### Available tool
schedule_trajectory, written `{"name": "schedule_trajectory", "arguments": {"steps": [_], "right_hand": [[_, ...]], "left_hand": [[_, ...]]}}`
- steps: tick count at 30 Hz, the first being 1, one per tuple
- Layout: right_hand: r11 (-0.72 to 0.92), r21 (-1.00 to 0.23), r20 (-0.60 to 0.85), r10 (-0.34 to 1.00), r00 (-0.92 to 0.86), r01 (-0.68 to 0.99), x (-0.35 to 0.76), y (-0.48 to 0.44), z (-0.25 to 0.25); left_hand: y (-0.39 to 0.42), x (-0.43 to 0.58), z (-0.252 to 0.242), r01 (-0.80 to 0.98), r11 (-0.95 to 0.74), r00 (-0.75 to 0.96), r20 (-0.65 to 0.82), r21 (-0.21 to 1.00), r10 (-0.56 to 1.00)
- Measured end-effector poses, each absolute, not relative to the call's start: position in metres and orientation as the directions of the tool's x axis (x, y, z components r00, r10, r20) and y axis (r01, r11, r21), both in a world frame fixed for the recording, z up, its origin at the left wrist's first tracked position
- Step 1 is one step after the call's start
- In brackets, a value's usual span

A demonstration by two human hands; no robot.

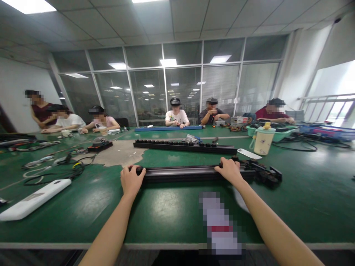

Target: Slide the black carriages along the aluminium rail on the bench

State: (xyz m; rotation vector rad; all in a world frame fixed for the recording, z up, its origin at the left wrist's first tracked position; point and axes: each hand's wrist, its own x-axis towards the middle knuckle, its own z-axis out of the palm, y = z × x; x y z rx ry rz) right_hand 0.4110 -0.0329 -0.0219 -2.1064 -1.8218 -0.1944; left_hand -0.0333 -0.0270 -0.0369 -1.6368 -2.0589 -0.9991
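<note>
A long black rail with a shiny metal strip along its top lies crosswise on the green table in front of me. My left hand is closed around its left end, thumb against a dark round part there. Toward the other end, my right hand grips the rail with fingers bent over the far side, beside a small black piece on top. Just right of that hand sits a cluster of black parts, seemingly joined to the rail. Behind it, a second black rail carries a row of black knob-like pieces.
Near my left arm lies a white elongated case, with tangled cables beyond. At right stand a cream cup and a green basket. A blurred label-like sheet is near the front edge. Several people sit across the table.
</note>
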Motion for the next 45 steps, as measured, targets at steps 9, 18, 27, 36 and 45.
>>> {"name": "schedule_trajectory", "arguments": {"steps": [9, 18, 27, 36, 45], "right_hand": [[-0.159, -0.151, 0.308, 0.93, 0.199, 0.976, 0.416, -0.034, -0.019], [-0.192, -0.134, 0.313, 0.923, 0.225, 0.972, 0.424, -0.033, -0.023], [-0.189, -0.123, 0.328, 0.919, 0.22, 0.974, 0.427, -0.032, -0.025], [-0.185, -0.144, 0.357, 0.906, 0.226, 0.972, 0.431, -0.029, -0.029], [-0.215, -0.142, 0.344, 0.905, 0.252, 0.966, 0.434, -0.03, -0.028]], "left_hand": [[-0.025, -0.032, -0.037, 0.936, 0.084, -0.294, 0.625, 0.343, 0.723], [-0.026, -0.025, -0.038, 0.914, 0.081, -0.329, 0.609, 0.398, 0.722], [-0.024, -0.023, -0.039, 0.911, 0.06, -0.322, 0.614, 0.407, 0.721], [-0.025, -0.022, -0.039, 0.911, 0.055, -0.319, 0.612, 0.41, 0.724], [-0.026, -0.02, -0.037, 0.904, 0.062, -0.33, 0.599, 0.423, 0.73]]}}
